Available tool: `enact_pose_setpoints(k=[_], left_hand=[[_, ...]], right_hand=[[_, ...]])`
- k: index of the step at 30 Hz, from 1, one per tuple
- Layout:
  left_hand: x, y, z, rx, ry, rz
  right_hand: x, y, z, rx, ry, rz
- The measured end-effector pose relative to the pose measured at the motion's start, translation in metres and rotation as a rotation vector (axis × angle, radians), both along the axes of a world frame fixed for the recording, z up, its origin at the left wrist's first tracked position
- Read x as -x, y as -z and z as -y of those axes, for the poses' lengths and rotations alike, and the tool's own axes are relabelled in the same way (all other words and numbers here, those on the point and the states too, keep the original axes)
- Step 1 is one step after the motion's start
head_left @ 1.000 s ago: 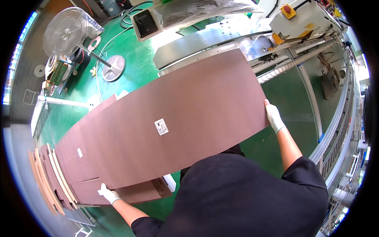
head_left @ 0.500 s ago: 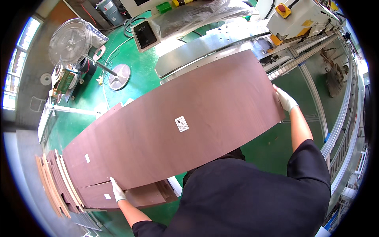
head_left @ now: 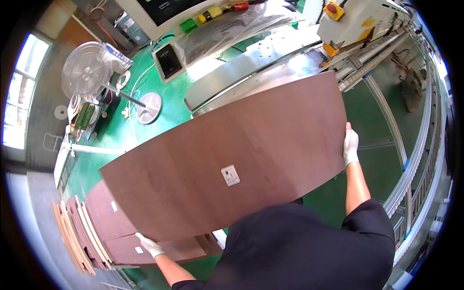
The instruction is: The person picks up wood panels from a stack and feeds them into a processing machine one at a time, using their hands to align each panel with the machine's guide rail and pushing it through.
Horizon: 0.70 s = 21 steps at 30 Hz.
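A long dark-brown wood panel (head_left: 270, 135) with a small white label (head_left: 230, 175) spans the space before me, held between both hands. My left hand (head_left: 151, 245), in a white glove, grips the panel's near left corner; its fingertips are partly under the edge. My right hand (head_left: 351, 143), gloved too, is closed on the right end, thumb up along the edge. Beneath the panel's left end lie more brown panels (head_left: 99, 212), each with a small white label. The far edge of the held panel is close to a metal machine table (head_left: 232, 79).
A standing fan (head_left: 87, 70) is at the far left on the green floor. Stacked boards (head_left: 72, 237) stand at the left. A machine head with a red button (head_left: 333, 8) is at the far right. Metal rails (head_left: 418, 159) curve along the right. A screen (head_left: 169, 9) stands behind.
The held panel has shifted right, off the panels beneath, showing more of them at the left. Both hands moved with it; my right hand is lower in view.
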<state>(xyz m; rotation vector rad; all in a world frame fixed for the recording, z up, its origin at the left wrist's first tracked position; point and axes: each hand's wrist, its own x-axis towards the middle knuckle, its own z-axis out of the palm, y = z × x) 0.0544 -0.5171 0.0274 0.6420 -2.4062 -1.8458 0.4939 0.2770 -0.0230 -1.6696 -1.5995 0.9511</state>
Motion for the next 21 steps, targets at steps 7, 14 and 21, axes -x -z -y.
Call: enact_pose_setpoints(k=[7,14,21], left_hand=[[0.062,-0.064,-0.100,-0.221,0.175,-0.178],[0.161,-0.109,-0.230,-0.393,0.703,-0.296],[0.175,-0.155,-0.413,-0.100,0.968,-0.481]], right_hand=[[-0.083,0.024,0.070,-0.039,0.404,-0.810],[-0.166,0.068,0.186,0.051,0.796,-0.829],[-0.200,0.127,0.317,0.136,0.980,-0.652]])
